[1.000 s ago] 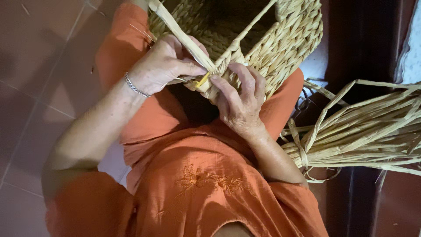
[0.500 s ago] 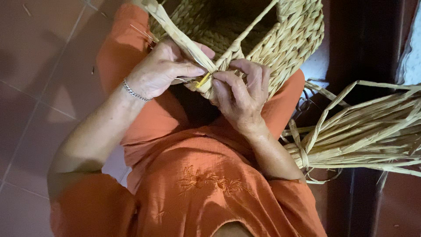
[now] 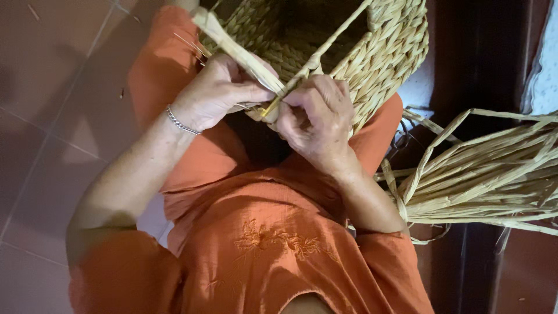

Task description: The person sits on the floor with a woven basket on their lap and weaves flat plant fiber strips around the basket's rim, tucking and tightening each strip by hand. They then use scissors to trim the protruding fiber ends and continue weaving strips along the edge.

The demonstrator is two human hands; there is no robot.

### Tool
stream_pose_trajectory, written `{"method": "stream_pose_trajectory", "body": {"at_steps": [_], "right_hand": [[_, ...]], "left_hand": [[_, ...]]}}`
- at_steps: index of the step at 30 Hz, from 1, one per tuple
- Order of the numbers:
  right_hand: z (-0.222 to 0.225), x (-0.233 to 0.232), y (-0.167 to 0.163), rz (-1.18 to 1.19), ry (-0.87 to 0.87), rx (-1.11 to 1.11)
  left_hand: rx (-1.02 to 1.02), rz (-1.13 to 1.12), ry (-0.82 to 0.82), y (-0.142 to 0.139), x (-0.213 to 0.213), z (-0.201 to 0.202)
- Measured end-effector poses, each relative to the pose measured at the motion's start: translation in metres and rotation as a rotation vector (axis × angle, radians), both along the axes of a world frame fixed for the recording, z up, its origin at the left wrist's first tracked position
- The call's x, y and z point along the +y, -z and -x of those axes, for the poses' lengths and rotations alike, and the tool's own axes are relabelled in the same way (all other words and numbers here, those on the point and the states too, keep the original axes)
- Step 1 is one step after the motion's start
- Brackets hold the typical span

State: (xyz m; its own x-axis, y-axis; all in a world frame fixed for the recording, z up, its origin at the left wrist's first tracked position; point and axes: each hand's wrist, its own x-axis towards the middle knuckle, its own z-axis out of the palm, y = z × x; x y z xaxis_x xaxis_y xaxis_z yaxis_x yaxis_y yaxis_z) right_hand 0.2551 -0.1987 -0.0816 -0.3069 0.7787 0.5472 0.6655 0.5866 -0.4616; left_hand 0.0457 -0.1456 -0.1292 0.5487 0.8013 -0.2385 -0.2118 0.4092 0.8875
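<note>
Orange cloth fills most of our view: our dress, embroidered at the chest, spreads over the lap above a reddish tiled floor. On the lap rests a woven straw basket, its rim tipped toward us and its plaited wall touching both hands. To our right, well apart from the basket, lies a bundle of loose straw strands, tied near its base.

A flat straw strand runs from the upper left down to the rim. Our left hand is closed around it, thumb and fingers pinching it where it meets the weave; a silver bracelet sits on that wrist. Our right hand is curled shut just beside it at the rim, fingertips pressed on the same spot, where a small yellow piece shows between the two hands. We cannot tell whether that piece is a tool or a bit of straw.

To weave this stretch well, we judge that the strand should stay taut and flat, without twisting. The right fingers ought to hold the last tuck firmly against the rim while the left draws the strand snug, so no gap opens in the plait.
</note>
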Motion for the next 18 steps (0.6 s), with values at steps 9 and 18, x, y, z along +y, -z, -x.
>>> {"method": "stream_pose_trajectory", "body": {"at_steps": [9,18], "right_hand": [[-0.039,-0.01,0.025,0.551,-0.223,0.532],[-0.09,-0.066,-0.002,0.9,-0.905,1.161]], "left_hand": [[-0.067,0.004,-0.045,-0.004,0.001,0.001],[-0.19,-0.026,0.005,0.003,-0.002,0.005]]}}
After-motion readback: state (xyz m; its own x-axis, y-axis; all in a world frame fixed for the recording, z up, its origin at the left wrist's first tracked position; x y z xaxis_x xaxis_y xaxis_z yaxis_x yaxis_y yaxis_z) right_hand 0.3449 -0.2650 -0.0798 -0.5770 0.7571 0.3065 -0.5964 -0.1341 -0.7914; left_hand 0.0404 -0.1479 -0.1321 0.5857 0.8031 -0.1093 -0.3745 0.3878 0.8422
